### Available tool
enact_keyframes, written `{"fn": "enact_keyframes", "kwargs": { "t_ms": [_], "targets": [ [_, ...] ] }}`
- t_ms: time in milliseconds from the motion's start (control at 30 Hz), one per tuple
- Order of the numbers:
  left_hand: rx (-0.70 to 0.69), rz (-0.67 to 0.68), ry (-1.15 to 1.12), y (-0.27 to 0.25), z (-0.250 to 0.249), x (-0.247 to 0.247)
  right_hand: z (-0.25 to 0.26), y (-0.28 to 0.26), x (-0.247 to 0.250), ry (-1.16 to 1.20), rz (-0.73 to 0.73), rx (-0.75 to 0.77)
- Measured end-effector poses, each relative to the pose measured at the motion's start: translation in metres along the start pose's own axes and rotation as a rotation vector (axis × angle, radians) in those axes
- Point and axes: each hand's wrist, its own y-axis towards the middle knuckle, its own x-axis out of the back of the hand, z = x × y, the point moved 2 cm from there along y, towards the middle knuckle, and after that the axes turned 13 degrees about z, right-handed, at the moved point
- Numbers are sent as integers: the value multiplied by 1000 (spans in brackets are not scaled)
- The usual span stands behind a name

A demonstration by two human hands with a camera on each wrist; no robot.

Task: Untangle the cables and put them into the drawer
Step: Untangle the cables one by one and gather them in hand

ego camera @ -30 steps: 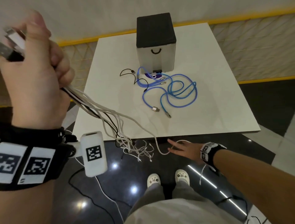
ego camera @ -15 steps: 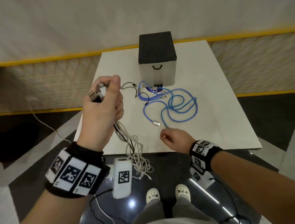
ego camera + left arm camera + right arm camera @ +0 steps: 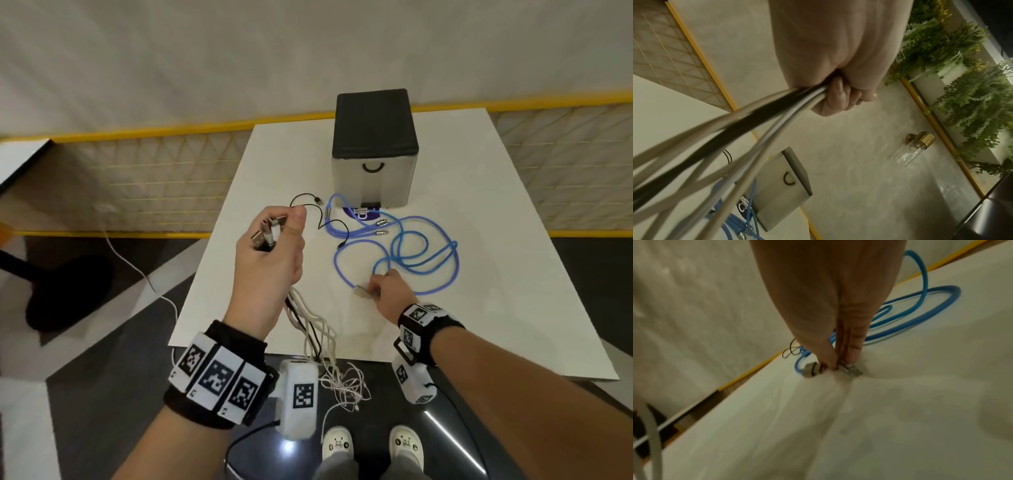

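On the white table (image 3: 513,308), blue cables (image 3: 424,260) lie looped before the closed drawer box (image 3: 375,161), a thin black cable (image 3: 308,205) beside them. Your left hand (image 3: 270,260), raised over the table's near-left edge, is clamped around a bundle of white and black cables (image 3: 318,339) hanging toward the floor. Your right hand (image 3: 387,294) reaches down, fingertips (image 3: 853,353) pinching a blue cable's metal plug (image 3: 851,369) against the tabletop.

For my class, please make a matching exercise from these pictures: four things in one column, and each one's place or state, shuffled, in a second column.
Things:
1. white cable bundle
2. blue cables
3. drawer box
4. thin black cable

Places or states:
A. stands shut at the table's far side
B. loose on the table, left of the blue loops
C. held in the left hand
D. looped on the table, one plug pinched by the right hand

Pairs: 1-C, 2-D, 3-A, 4-B
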Motion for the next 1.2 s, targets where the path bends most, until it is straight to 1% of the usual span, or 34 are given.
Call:
{"fn": "enact_keyframes", "kwargs": {
  "t_ms": [67,100,133,200,233,267,300,367,433,500,567,633,667,733,800,867,933,1033,1100,1200],
  "targets": [
    [5,-4,-2,3,2,3,1,-3,11,88,5,9],
    [4,-3,1,5,3,3,3,-5,21,181,-3,25],
    [0,-3,5,7,4,4,7,-9,32,320,-9,48],
    [-6,-6,14,13,5,4,18,-22,59,682,-8,128],
    [-8,-4,21,16,6,3,25,-30,73,818,-11,187],
    [-7,0,34,20,6,1,31,-39,87,894,-8,252],
    [-6,7,54,23,6,-1,37,-49,100,921,3,317],
    [-21,39,94,28,6,-8,49,-65,121,885,4,423],
    [-70,104,142,32,4,-16,59,-79,136,848,-30,482],
    [-124,195,175,36,1,-25,68,-91,143,868,-73,515],
    [-136,285,189,38,-1,-34,77,-100,147,904,-116,529],
    [-139,335,218,40,0,-41,84,-106,147,884,-141,523],
    [-138,337,226,42,0,-45,87,-107,147,847,-141,523],
    [-142,289,213,47,1,-51,93,-110,146,780,-126,526],
    [-144,213,196,51,0,-56,98,-110,144,778,-87,521],
    [-136,162,187,54,1,-57,100,-108,140,786,-5,525],
    [-128,96,184,55,5,-53,99,-105,133,746,108,539],
    [-130,-75,109,53,8,-37,85,-97,118,669,244,524],
    [-133,-216,-33,50,4,-20,68,-91,109,622,257,463],
    [-181,-365,-185,45,-8,9,34,-87,104,604,205,324]
  ]
}}
